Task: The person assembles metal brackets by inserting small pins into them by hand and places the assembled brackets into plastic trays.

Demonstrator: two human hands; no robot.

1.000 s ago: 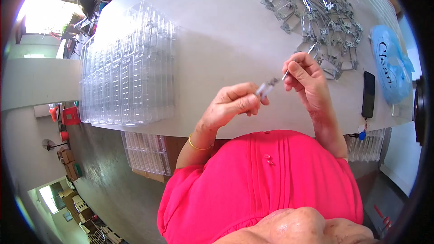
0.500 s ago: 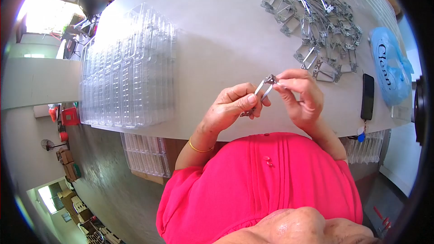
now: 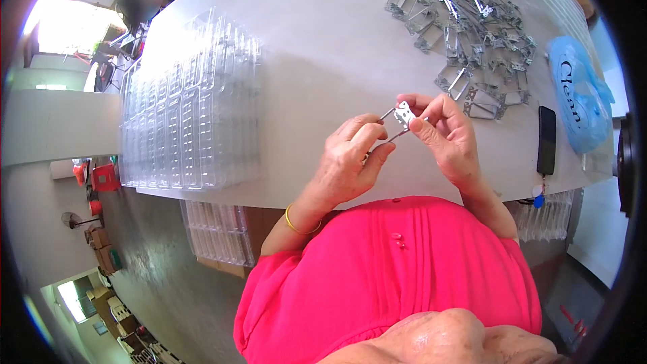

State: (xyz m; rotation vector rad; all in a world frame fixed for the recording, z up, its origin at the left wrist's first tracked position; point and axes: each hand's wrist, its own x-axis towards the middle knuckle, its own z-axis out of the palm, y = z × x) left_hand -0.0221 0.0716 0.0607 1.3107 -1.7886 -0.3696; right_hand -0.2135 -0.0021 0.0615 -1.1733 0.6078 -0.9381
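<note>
A small metal frame with a bright perforated end plate and two thin rods is held between both hands above the table. My left hand pinches the rods at the frame's left end, and its fingers hide part of that end. The fingers and thumb of my right hand close on the plate at the right end. Beyond my right hand, a pile of similar metal frames lies tangled on the table.
Stacked clear plastic trays stand on the left of the white table. To the right lie a black phone and a blue plastic bag. More clear trays sit below the table edge.
The metal frame has turned, so its perforated plate now faces up. My right hand has moved from beside the frame's end onto the plate, and my left hand's grip has shifted.
</note>
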